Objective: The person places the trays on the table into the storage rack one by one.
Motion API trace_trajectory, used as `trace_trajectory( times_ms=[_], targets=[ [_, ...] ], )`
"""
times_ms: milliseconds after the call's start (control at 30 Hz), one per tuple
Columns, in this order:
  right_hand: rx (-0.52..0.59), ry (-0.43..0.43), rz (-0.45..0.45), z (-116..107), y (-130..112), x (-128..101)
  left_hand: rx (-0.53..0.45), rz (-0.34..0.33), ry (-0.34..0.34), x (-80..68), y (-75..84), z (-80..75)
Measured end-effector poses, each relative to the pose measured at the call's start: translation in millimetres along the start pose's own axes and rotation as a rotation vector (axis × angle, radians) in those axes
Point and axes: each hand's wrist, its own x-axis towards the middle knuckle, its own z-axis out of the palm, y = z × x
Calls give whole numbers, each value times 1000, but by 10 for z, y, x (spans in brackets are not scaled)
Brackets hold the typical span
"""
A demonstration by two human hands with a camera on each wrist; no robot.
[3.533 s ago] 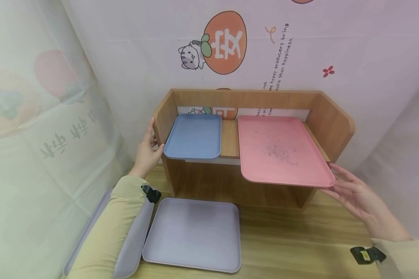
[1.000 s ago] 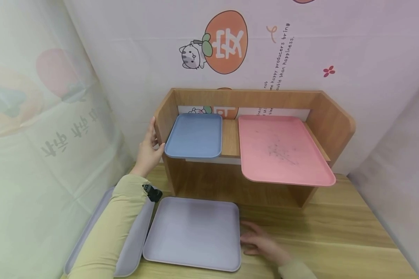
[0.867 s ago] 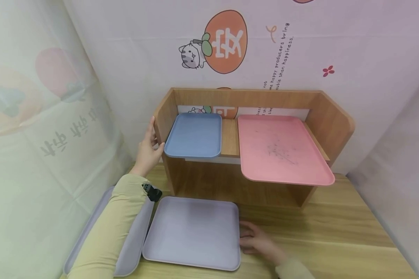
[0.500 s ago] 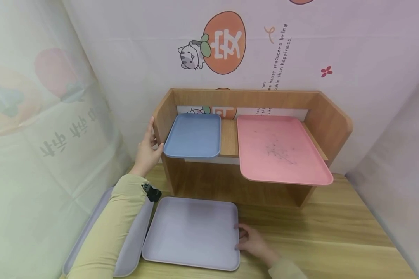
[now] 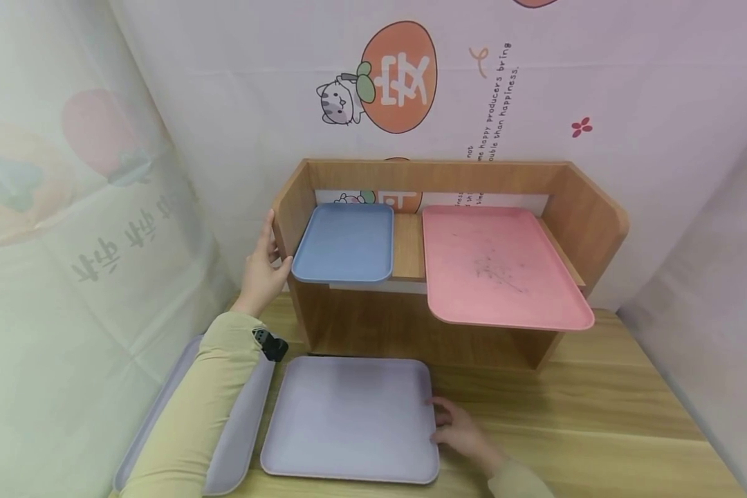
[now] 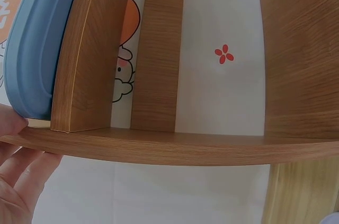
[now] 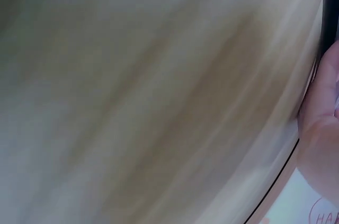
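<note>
Bench [image 5: 597, 415] of pale wood carries everything here, pushed into a corner of printed cloth walls, with bare room to the right of the trays. Wooden shelf unit [image 5: 588, 221] stands at the back of it, its side panels rising above the shelf board like rails, which seems to be why the trays up there sit squarely between them. The pink tray [image 5: 498, 270] is too deep for the board and juts out past its front edge on the right side; the smaller blue tray [image 5: 345, 242] lies just beside it to the left, a strip of bare shelf between them. Down on the bench a lavender tray [image 5: 348, 418] lies flat in front of the shelf unit, and a second lavender tray [image 5: 236, 443] lies against its left side, partly under the person's sleeve. The left hand [image 5: 263, 266] has its grip on the front edge of the shelf unit's left panel, thumb on the inner side near the blue tray, as if steadying the unit. The right hand [image 5: 457, 429] meets the right edge of the near lavender tray, fingers curled at the rim; whether they hook under it I cannot tell.
</note>
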Motion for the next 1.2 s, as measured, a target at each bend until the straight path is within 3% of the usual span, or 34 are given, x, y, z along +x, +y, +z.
trace_trajectory(
  times_ms=[233,433,933,1200],
  targets=[
    [179,-111,62,-181,74,-42,-11,5,-1,3,-1,9],
    [261,-164,94,-317,86,-87,-2,11,2,-5,2,9],
    [474,-361,-73,-800,169,-304,-2,-3,-7,5,8,6],
    [537,-394,-151,-1006,231,-357,-7,5,-1,1,6,7]
  ],
)
